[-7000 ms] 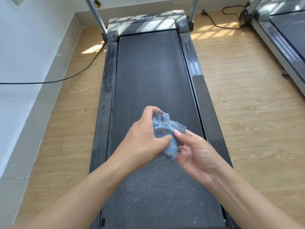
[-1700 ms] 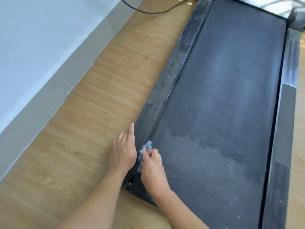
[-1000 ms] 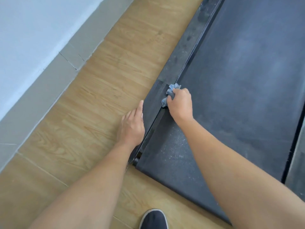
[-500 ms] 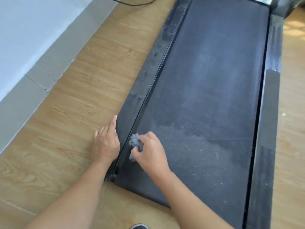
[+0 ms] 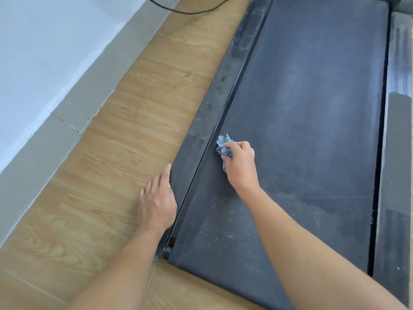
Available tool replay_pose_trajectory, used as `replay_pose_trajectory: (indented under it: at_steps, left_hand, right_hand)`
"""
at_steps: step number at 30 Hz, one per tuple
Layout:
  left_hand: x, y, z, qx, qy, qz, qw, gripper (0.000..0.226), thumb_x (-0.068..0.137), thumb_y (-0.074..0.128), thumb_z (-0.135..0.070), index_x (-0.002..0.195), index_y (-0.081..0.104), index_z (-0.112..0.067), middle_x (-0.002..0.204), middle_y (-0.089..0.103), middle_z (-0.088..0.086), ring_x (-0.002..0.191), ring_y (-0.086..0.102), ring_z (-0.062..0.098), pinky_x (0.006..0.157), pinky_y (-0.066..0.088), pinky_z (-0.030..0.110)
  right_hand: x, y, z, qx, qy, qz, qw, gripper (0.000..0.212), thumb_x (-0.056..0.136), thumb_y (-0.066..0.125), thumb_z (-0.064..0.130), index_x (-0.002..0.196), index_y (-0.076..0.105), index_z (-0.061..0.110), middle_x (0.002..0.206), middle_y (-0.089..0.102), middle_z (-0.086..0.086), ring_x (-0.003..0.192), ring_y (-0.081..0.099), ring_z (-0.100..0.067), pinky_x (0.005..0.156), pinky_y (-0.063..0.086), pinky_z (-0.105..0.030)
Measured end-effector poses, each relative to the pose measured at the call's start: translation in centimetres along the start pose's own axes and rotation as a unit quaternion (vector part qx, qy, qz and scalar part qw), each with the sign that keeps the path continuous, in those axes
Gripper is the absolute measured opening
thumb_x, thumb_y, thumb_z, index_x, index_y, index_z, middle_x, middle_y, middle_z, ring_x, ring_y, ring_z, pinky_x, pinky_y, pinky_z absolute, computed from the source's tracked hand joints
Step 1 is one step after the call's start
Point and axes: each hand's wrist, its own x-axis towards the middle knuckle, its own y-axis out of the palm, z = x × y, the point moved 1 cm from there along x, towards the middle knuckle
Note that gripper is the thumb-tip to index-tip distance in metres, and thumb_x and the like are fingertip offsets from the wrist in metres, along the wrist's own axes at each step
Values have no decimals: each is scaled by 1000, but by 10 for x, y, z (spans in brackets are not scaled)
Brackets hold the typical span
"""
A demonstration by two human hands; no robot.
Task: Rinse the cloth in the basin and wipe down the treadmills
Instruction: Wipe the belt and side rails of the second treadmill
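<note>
A dusty black treadmill (image 5: 308,121) lies on the wooden floor, its belt speckled with white grit near the rear end. My right hand (image 5: 240,165) grips a crumpled blue cloth (image 5: 224,146) and presses it on the belt beside the left side rail (image 5: 214,101). My left hand (image 5: 156,203) rests flat, fingers straight, on the floor against the outer edge of that rail near the treadmill's rear corner. The basin is not in view.
A wooden floor (image 5: 125,157) runs along the treadmill's left side to a grey skirting (image 5: 67,113) and a white wall. A black cable (image 5: 196,11) crosses the floor at the top. The right side rail (image 5: 400,153) runs down the right edge.
My right hand has slid the cloth forward along the belt's left edge, after sweeping back half a second ago. My left hand stays by the rail.
</note>
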Motion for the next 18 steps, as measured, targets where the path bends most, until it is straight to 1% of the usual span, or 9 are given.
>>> replay_pose_trajectory:
  at_steps: [2, 4, 6, 8, 9, 11, 13, 15, 18]
  left_hand:
    - [3, 0, 2, -3, 0, 6, 1000, 59, 104, 44, -13, 162, 38, -20, 114, 67, 0, 104, 60, 28, 88, 48, 48]
    - [-1, 0, 1, -5, -2, 11, 1000, 60, 103, 46, -11, 162, 39, -19, 108, 68, 0, 99, 59, 28, 85, 47, 48]
    - [-3, -3, -1, -4, -6, 7, 1000, 60, 102, 47, -10, 161, 40, -19, 103, 68, 0, 96, 58, 29, 84, 47, 48]
    - [0, -4, 0, -14, -3, 11, 1000, 57, 103, 43, -13, 160, 41, -19, 99, 66, 0, 95, 58, 29, 83, 47, 48]
    - [0, -5, 0, -14, -4, 10, 1000, 57, 103, 39, -16, 160, 41, -19, 98, 66, -1, 95, 58, 29, 83, 47, 49]
    - [3, -5, -1, -16, 5, 0, 1000, 58, 102, 33, -21, 159, 43, -18, 98, 66, 0, 94, 58, 29, 82, 47, 49]
    - [4, -2, 0, -25, 10, -4, 1000, 57, 103, 34, -19, 159, 43, -16, 98, 66, 0, 94, 58, 29, 82, 47, 49]
    - [5, 0, 3, -24, 3, -1, 1000, 56, 104, 39, -15, 160, 43, -16, 98, 66, 1, 96, 58, 29, 83, 46, 48]
    - [3, 0, 5, -30, 7, -5, 1000, 56, 103, 35, -23, 157, 47, -13, 102, 68, 6, 101, 59, 33, 86, 47, 51]
  right_hand:
    - [-15, 14, 10, -37, -15, 15, 999, 17, 102, 59, 16, 118, 63, 13, 120, 48, -1, 111, 44, -24, 79, 52, -39]
    - [-66, 32, 11, -70, -51, 55, 995, 9, 99, 59, 12, 105, 65, 11, 112, 50, -2, 101, 46, -25, 73, 52, -42]
    - [-124, 43, 15, -81, -93, 131, 984, 20, 88, 62, 0, 101, 64, 15, 109, 50, 0, 93, 46, -24, 65, 54, -44]
    - [-141, 43, 15, -73, -111, 171, 976, 28, 82, 64, -5, 101, 62, 16, 105, 50, 0, 87, 45, -23, 59, 53, -45]
    - [-127, 39, 14, -80, -114, 166, 976, 27, 82, 65, -5, 100, 61, 15, 101, 50, -1, 84, 45, -23, 57, 52, -44]
    - [-73, 28, 12, -110, -97, 120, 982, 29, 84, 64, -7, 103, 59, 14, 96, 46, -2, 81, 43, -24, 54, 47, -40]
    - [-4, 12, 10, -137, -64, 71, 986, 30, 87, 62, -6, 109, 58, 13, 100, 47, -6, 84, 44, -27, 61, 40, -36]
    - [47, 0, 14, -153, -32, 71, 985, 28, 88, 62, -2, 112, 57, 13, 106, 50, -9, 89, 47, -31, 66, 37, -35]
    - [28, 2, 18, -162, -24, 41, 986, 36, 85, 59, -9, 113, 55, 14, 105, 47, -7, 88, 43, -29, 62, 35, -34]
